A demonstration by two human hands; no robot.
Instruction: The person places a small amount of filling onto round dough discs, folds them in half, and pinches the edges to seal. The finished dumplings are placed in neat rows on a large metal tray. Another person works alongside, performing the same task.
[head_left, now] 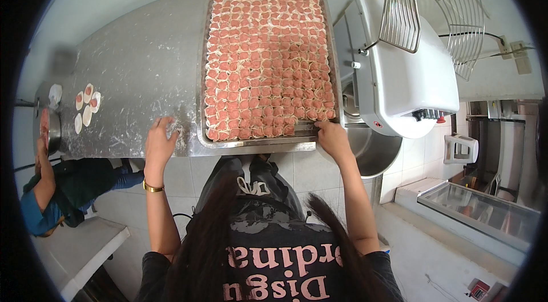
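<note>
A large metal tray [201,73] holds tight rows of small open-topped dumplings [268,56] with pink meat filling and pale wrappers. Bare metal shows in its nearest row, towards the right corner. My right hand [334,139] is at that corner, its fingers closed together by the rim and the last dumplings; what they pinch, if anything, is hidden. To the left of the tray, my left hand [160,137] rests at the near edge of the steel table [137,62], thumb and fingers apart, with nothing in it, beside a patch of flour.
Several round wrappers [87,113], some with meat, lie on the table's left part. Beyond them, another person [68,188] has a hand at a metal bowl [54,133] of meat. A white mixer [408,68] with a raised wire guard and a steel bowl [374,151] stand right of the tray.
</note>
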